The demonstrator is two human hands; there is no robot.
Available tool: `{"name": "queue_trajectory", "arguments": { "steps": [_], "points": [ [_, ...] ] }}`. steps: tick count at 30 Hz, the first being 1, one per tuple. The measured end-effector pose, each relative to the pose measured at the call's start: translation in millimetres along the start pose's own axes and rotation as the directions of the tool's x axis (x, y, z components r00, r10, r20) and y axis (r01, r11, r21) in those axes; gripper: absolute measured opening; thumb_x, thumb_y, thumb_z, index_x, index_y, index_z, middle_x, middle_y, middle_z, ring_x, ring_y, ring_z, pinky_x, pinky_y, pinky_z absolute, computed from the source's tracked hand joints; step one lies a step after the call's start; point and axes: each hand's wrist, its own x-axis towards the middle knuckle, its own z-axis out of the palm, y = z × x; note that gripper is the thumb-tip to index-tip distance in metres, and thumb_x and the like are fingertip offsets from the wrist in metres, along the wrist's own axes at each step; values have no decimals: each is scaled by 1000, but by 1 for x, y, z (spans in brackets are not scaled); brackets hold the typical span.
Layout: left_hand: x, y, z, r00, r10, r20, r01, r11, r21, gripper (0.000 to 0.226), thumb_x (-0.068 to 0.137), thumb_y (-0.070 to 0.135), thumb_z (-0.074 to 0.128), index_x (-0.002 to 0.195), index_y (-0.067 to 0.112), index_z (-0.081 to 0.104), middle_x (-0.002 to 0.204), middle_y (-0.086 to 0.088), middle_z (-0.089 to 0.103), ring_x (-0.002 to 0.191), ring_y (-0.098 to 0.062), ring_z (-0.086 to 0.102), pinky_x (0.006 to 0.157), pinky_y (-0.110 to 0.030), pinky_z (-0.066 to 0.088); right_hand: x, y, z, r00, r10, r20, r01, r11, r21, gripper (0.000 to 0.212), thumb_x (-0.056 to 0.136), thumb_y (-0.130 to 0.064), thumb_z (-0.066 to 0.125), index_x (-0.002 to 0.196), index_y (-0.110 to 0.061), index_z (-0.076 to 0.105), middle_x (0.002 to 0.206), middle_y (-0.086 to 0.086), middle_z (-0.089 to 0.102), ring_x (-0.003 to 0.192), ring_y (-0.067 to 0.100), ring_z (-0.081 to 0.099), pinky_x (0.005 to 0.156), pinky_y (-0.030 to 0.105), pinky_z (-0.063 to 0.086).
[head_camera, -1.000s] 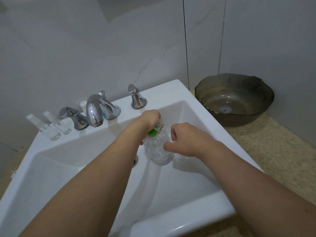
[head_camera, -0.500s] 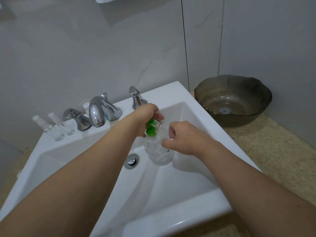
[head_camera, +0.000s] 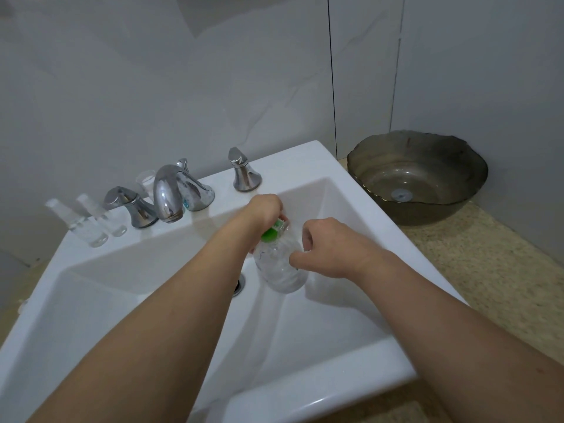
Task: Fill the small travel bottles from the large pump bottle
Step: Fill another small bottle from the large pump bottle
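Note:
A large clear bottle (head_camera: 279, 267) with a green top (head_camera: 271, 234) stands inside the white sink basin (head_camera: 146, 300). My left hand (head_camera: 265, 209) grips the green top from above. My right hand (head_camera: 328, 248) is curled around the bottle's right shoulder. Two small clear travel bottles (head_camera: 82, 225) stand on the sink's back left ledge, left of the tap handles. A third small clear container (head_camera: 147, 182) shows behind the spout.
A chrome spout (head_camera: 166, 193) and two chrome handles (head_camera: 244, 175) line the sink's back ledge. The drain (head_camera: 239, 285) lies left of the bottle. A dark glass vessel basin (head_camera: 416, 175) sits on the speckled counter (head_camera: 488, 285) at the right. Grey wall tiles stand close behind.
My left hand has shifted slightly on the green top, and my right hand stays on the bottle. The bottle stays in the same place in the basin.

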Motion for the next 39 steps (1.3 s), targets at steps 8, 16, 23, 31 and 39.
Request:
{"name": "queue_trajectory", "arguments": {
  "steps": [8,16,23,31,39],
  "points": [
    [-4,1,0,1000,22,-15,-23,999,-31,24,96,12,40,91,10,64,81,-6,60,77,-27,47,76,-35,41,0,1,1,1000,-8,-2,8,999,37,26,75,-40,67,75,-21,49,78,-5,52,64,10,48,53,28,37],
    [-17,11,-13,1000,2,25,-2,1000,-11,33,94,36,45,96,14,70,119,-8,68,109,-31,58,105,-51,38,0,1,-1,997,-52,-64,59,992,108,26,76,-41,65,76,-19,50,74,-4,53,62,13,49,57,29,41],
    [-13,15,-15,998,-13,54,7,994,107,40,98,40,42,107,12,70,126,-9,62,115,-33,55,107,-53,39,-1,0,-2,996,-57,-62,62,995,73,27,76,-42,64,75,-20,49,73,-4,52,62,14,49,58,30,43],
    [-5,5,-2,998,61,17,-63,990,123,40,103,30,40,131,5,56,112,-8,55,67,-16,44,52,-29,23,1,1,1,1000,-14,3,14,1000,25,27,75,-41,65,76,-20,49,78,-4,53,64,11,50,56,29,41],
    [-9,5,-2,999,46,17,-47,996,75,42,102,32,40,129,5,58,111,-6,59,69,-17,45,53,-29,23,0,0,0,1000,-16,10,16,999,32,27,76,-41,65,76,-20,49,79,-4,53,64,11,49,53,28,37]
  ]
}}
